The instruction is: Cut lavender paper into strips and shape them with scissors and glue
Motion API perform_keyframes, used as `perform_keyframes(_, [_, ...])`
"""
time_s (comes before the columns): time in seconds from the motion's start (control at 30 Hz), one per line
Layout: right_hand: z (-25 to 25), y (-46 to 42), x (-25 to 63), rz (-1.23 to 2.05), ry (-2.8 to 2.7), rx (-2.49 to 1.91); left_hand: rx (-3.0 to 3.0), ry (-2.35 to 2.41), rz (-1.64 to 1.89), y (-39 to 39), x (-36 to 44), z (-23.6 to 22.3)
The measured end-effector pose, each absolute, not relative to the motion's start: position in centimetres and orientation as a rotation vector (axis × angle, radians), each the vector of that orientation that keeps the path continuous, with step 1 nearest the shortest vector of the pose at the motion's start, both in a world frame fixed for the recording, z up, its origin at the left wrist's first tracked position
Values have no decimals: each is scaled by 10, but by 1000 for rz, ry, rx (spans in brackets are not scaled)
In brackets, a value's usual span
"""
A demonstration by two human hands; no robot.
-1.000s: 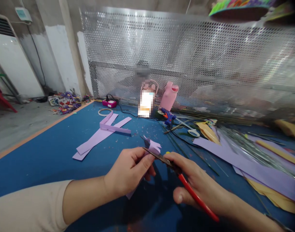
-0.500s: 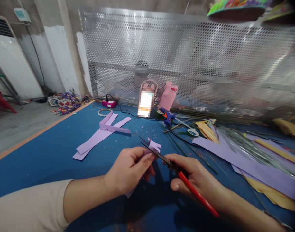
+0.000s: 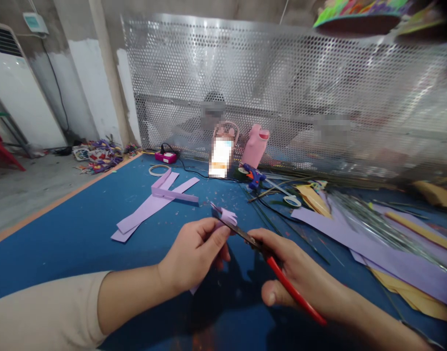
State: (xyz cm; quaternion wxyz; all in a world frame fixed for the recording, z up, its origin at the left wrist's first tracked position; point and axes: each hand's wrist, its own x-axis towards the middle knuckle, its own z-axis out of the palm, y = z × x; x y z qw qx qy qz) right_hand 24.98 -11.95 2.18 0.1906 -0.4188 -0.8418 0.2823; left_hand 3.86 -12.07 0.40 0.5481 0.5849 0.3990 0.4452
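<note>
My left hand (image 3: 194,256) pinches a small folded piece of purple paper (image 3: 227,216) between thumb and fingers, just above the blue table (image 3: 80,229). My right hand (image 3: 296,278) grips red-handled scissors (image 3: 281,280), fingers closed round the handles. The dark blades point up and left and meet the purple paper at its lower edge. A strip of the same paper hangs down below my left palm.
Several purple paper strips (image 3: 153,202) lie at the left centre. Large purple and yellow sheets (image 3: 384,253) and thin green wires (image 3: 377,224) cover the right. A blue glue gun (image 3: 254,176), tape rolls (image 3: 159,169), a pink bottle (image 3: 255,145) and a pink power strip (image 3: 166,156) stand before the perforated metal screen (image 3: 281,87).
The scissor blades, parted half a second ago, have closed into the purple paper. Both hands stay in nearly the same place; the paper has dipped slightly to the left.
</note>
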Motion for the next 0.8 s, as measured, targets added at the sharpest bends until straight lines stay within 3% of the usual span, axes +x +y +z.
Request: perform_keyframes(0.8, [18,-118,251,737,-2401,-1135,1453,909,994,-124,37,0])
